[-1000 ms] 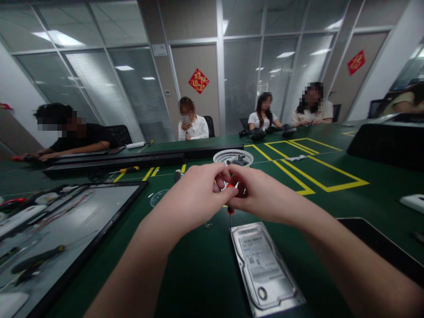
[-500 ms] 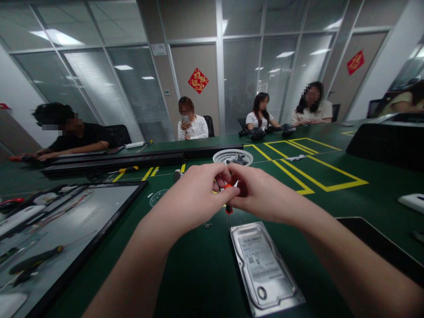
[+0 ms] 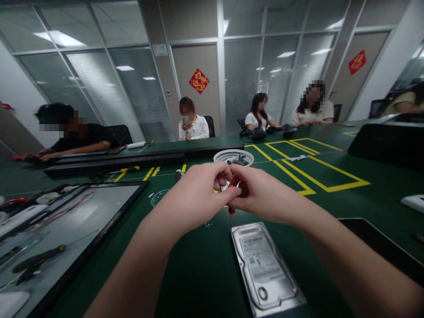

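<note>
A small screwdriver (image 3: 231, 211) with a red and black handle stands nearly upright over the table. My left hand (image 3: 202, 190) and my right hand (image 3: 256, 190) meet around its handle, and the fingers of both are closed on it. Its thin shaft points down at the far left corner of a silver hard drive (image 3: 265, 265), though I cannot make out whether the tip sits in a screw. The drive lies flat, label side up, just below my hands. Several tiny screws (image 3: 208, 225) rest on the green table left of it.
On the left lies a framed panel (image 3: 109, 207) bearing tools and wires. Beyond my hands are a white basket (image 3: 217, 158) with dark parts, a clear dish (image 3: 155, 201) and a yellow-black screwdriver (image 3: 127, 169). A black flat device (image 3: 371, 243) is at right. Several people sit across.
The whole view has shifted very slightly. Both hands keep their hold on the screwdriver, and the hard drive stays in place on the table.
</note>
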The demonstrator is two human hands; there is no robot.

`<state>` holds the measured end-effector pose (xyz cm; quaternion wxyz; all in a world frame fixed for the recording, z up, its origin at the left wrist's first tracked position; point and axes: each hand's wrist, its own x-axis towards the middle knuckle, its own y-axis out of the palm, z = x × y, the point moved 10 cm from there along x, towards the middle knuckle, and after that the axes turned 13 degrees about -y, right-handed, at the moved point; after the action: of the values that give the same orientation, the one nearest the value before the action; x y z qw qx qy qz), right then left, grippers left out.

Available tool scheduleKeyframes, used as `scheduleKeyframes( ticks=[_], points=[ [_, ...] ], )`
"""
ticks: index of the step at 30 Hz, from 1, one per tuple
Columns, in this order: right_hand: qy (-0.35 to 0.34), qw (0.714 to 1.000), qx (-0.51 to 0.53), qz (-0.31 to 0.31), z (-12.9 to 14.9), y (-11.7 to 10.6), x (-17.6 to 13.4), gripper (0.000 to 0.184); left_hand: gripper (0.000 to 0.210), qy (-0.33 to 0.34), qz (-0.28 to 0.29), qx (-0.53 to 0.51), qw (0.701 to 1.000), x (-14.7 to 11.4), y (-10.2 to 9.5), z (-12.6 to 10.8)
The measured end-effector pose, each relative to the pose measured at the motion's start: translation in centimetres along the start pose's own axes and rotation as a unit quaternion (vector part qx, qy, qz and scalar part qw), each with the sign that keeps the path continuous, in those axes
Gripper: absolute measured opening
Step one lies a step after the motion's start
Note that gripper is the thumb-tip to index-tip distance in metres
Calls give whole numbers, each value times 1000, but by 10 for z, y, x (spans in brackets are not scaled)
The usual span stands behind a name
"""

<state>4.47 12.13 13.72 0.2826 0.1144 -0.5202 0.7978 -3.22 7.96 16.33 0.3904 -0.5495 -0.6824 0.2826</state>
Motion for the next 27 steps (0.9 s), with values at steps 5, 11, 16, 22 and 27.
scheduleKeyframes(
  ticks=[5, 11, 16, 22, 27],
  points=[
    [12, 1000, -2, 9, 0, 0, -1, 26, 11, -6, 34, -3, 999, 0, 7, 4],
    [1, 1000, 9, 12, 2, 0, -1, 25, 10, 19, 20, -1, 1000, -2, 1, -4],
    [11, 1000, -21, 3, 1, -2, -1, 28, 15, -12, 9, 2, 1000, 0, 2, 1],
    [12, 1000, 9, 7, 2, -2, -3, 27, 11, -1, 39, -10, 999, -1, 6, -1],
    [-4, 999, 31, 16, 5, 0, -1, 28, 11, 10, 29, -24, 999, -2, 2, -6]
  ],
)
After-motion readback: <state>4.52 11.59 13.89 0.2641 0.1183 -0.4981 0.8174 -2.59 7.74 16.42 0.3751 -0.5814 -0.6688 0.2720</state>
